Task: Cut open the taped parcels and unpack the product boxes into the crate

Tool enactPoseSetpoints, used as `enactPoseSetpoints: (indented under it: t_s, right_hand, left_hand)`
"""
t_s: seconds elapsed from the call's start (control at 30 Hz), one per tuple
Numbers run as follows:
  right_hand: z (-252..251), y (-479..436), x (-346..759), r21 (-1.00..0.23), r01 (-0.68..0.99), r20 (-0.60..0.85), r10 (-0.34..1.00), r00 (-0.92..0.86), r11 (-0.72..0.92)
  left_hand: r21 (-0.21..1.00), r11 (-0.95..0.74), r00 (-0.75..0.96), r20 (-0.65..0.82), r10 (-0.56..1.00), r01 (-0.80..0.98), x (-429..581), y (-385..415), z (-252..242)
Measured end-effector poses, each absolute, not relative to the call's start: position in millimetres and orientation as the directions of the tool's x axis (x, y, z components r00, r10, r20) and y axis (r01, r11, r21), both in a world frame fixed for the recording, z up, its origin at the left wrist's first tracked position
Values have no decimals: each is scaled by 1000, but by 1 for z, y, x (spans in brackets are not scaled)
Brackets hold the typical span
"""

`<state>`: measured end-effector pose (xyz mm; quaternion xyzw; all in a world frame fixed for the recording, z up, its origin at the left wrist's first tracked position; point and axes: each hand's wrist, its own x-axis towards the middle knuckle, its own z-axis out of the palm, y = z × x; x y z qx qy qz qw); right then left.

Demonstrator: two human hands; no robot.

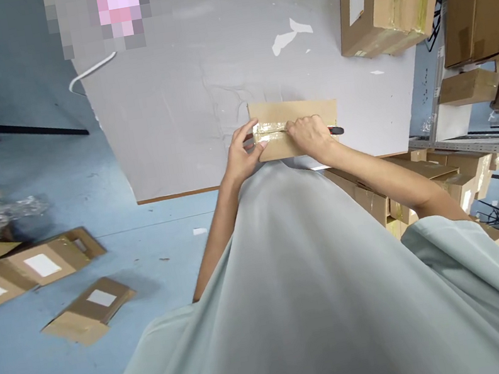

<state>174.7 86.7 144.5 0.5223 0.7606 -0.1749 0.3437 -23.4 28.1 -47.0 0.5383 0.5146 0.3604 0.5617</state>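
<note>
The cardboard box (282, 112) lies by the near edge of the bench (170, 111), its long axis running left to right along that edge, its taped seam pointing the same way. At the box's left end, the left hand's (242, 154) grip holds it, thumb and fingers spread. The right hand's (312, 135) grip is clenched around a red-and-black tool (337, 130) over the seam. Beyond the box, to its right, stands a bigger carton (384, 5).
</note>
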Motion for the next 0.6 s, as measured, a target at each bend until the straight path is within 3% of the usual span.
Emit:
enactPoseSetpoints:
  t_s: [0.2,0.6]
  right_hand:
    - [150,81,245,201,925,-709,700,-90,322]
    - [150,71,348,183,933,-721,688,-87,311]
  left_hand:
    - [968,181,159,-209,965,172,-20,23,-44]
    - [955,263,68,-274,959,137,-7,23,-35]
